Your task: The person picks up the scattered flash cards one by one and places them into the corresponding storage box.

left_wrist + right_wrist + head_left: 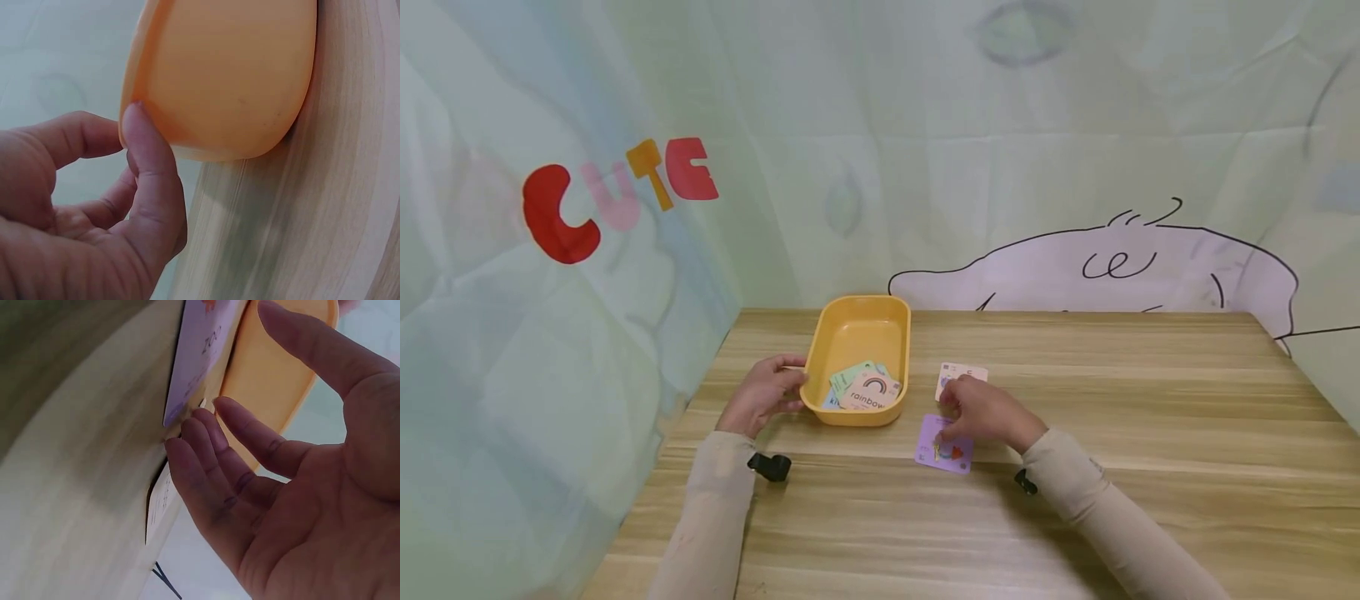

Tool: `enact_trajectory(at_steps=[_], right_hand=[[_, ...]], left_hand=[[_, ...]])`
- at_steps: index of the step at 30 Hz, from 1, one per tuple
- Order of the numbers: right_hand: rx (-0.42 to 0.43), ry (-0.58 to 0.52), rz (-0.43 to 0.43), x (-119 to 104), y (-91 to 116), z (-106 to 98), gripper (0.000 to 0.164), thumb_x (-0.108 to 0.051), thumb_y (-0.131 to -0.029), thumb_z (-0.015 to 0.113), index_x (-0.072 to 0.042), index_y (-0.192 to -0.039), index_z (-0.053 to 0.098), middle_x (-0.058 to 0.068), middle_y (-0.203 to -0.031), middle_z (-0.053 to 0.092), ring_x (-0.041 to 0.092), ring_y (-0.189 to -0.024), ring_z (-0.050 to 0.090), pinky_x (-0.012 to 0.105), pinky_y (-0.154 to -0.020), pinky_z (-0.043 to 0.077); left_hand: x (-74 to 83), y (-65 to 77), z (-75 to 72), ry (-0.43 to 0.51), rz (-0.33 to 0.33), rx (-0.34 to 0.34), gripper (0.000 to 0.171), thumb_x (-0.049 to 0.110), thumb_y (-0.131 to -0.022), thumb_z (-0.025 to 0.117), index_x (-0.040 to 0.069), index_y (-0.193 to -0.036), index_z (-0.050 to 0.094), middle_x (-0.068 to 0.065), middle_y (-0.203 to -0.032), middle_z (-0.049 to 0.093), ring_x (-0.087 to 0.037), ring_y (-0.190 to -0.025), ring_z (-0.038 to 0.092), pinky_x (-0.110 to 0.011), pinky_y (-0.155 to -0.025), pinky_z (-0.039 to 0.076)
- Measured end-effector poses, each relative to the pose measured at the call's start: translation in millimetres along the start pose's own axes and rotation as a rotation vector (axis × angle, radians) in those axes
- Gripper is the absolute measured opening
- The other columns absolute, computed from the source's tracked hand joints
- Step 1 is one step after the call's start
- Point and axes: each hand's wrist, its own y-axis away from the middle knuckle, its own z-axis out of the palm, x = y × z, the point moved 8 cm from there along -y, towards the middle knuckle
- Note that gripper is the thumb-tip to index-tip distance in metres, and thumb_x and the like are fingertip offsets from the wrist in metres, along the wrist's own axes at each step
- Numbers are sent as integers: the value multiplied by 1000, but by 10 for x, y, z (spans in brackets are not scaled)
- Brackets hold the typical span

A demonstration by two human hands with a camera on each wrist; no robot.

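At the left end of a yellow plastic tray point(857, 419) my left hand point(763, 395) pinches the rim between thumb and fingers, as the left wrist view shows of the hand point(119, 194). Several picture cards lie in the tray's near part, a pink "rainbow" card point(871, 393) on top. My right hand point(988, 412) hovers over two cards right of the tray, fingers relaxed and apart, with nothing in them. Below its fingertips is a purple "zoo" card point(203, 356); a pale pink card point(973, 372) lies farther back, partly hidden by the hand.
The wood-grain table point(1150, 400) extends to the right and toward me. A printed cloth backdrop point(820, 150) hangs along the back and left sides of the table. Each wrist wears a small black camera point(770, 467).
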Motion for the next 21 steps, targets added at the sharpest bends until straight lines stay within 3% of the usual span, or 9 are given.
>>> enact_trajectory(at_steps=[10, 21], right_hand=[[-14, 158, 21, -74, 50, 71, 53, -34, -66, 96, -10, -102, 64, 1, -97, 53, 19, -89, 49, 37, -75, 48], [-33, 126, 61, -99, 56, 104, 46, -25, -68, 95, -10, -96, 63, 0, -92, 54, 18, -85, 50, 35, -73, 47]], left_hand=[[9, 25, 2, -7, -10, 3, 42, 12, -100, 60, 3, -140, 52, -18, -127, 62, -19, -88, 65, -28, -71, 60], [15, 40, -3, -17, -16, 12, 40, 12, -100, 59, 5, -139, 53, -18, -129, 62, -20, -88, 65, -28, -71, 60]])
